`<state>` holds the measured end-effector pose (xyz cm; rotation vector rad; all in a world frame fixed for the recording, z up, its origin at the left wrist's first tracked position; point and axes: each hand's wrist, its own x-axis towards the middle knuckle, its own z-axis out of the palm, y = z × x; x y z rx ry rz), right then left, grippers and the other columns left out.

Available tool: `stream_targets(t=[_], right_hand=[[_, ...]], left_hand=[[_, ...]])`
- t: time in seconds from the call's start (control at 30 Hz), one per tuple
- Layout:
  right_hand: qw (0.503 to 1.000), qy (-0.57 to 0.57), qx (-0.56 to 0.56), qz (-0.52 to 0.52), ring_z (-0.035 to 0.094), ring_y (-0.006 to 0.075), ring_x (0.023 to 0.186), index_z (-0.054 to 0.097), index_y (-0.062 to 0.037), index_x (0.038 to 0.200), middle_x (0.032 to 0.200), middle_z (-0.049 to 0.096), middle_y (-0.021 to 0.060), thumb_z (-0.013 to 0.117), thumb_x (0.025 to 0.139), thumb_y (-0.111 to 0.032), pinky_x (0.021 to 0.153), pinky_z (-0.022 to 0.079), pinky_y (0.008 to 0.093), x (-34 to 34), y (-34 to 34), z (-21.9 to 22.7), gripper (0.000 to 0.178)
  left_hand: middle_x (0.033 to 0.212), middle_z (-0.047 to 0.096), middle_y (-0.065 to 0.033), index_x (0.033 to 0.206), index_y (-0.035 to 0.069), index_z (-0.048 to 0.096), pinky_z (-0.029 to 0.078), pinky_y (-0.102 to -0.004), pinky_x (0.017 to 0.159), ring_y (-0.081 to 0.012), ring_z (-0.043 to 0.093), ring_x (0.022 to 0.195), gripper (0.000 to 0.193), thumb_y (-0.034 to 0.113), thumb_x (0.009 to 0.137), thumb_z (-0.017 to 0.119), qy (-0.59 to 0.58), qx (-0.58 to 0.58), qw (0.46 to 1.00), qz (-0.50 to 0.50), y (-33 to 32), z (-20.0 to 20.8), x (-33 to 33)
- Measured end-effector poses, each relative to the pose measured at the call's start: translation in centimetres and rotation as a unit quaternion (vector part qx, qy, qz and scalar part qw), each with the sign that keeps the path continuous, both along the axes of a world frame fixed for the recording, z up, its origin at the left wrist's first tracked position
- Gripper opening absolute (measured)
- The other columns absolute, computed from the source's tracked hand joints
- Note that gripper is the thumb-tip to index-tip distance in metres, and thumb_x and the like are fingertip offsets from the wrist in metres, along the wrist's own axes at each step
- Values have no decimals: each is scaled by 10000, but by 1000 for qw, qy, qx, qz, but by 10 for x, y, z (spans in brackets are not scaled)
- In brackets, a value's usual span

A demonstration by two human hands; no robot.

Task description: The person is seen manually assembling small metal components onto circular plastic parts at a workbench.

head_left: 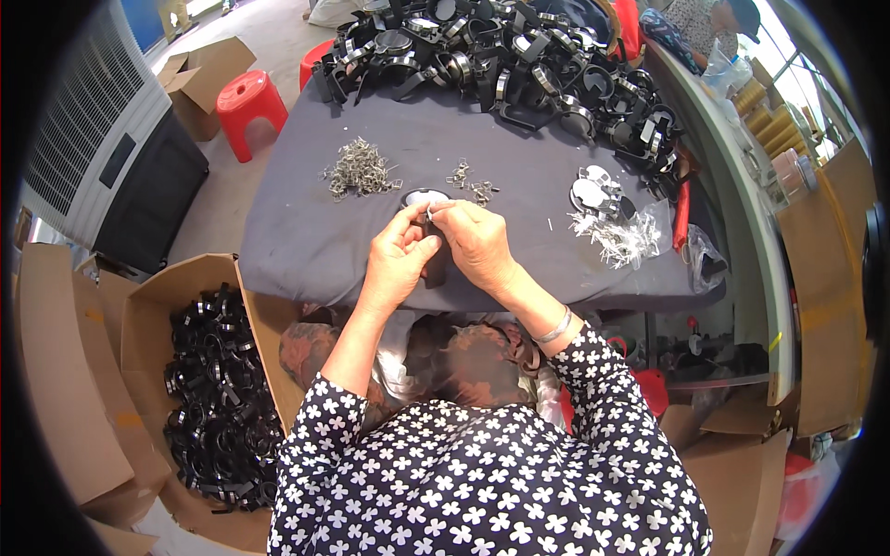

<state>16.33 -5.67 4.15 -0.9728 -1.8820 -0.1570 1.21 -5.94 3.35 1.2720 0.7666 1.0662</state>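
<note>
- Above the tabletop (528, 204), the left hand (395, 258) pinches a black-strapped wristwatch (425, 195), grip nearly closed.
- The right hand (476, 241) pinches it likewise.
- Beyond lie metal buckles (360, 172).

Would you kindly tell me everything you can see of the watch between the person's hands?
The watch has a round, pale face with a dark rim, and a dark strap that looks soft runs toward the person. It is near the front of the grey-covered table. The left hand and right hand pinch at its near side, hiding much of it. Face details are too small to read.
</note>
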Motion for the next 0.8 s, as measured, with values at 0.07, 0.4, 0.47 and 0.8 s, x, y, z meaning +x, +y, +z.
stream_targets(t=[0.07, 0.4, 0.47, 0.8], right_hand=[[1000, -4, 16, -7, 645, 258, 748, 547, -40, 783, 782, 629, 98, 627, 682, -44, 650, 534, 324, 1, 0, -1, 129], [1000, 7, -16, 20, 651, 230, 744, 554, -47, 769, 788, 634, 81, 621, 725, -55, 631, 538, 305, 2, 0, 5, 80], [997, 12, -48, 56, 645, 249, 741, 563, -32, 785, 777, 625, 92, 617, 773, -69, 626, 530, 321, 10, 0, 11, 67], [965, -104, -199, -134, 613, 356, 852, 650, -48, 914, 870, 632, 182, 619, 769, -94, 746, 493, 422, 58, 89, 11, 155]], left_hand=[[794, 547, 43, 1266, 47, 472, 415, -157, 498, -4, 476, 624, 447, 85, 845, 617, 1, 2, 1000, -4, -1, 1, 1], [714, 519, 46, 1133, 32, 532, 387, -172, 419, -8, 454, 518, 251, 76, 886, 534, -2, 18, 998, 67, 4, -7, 10], [661, 511, 46, 1065, 37, 559, 363, -185, 382, -7, 425, 472, 181, 57, 888, 523, 7, 25, 994, 110, 5, -7, 16], [709, 508, 51, 1060, 55, 564, 358, -162, 358, 2, 416, 489, 161, 72, 903, 531, 22, 28, 993, 109, 2, -4, 14]])
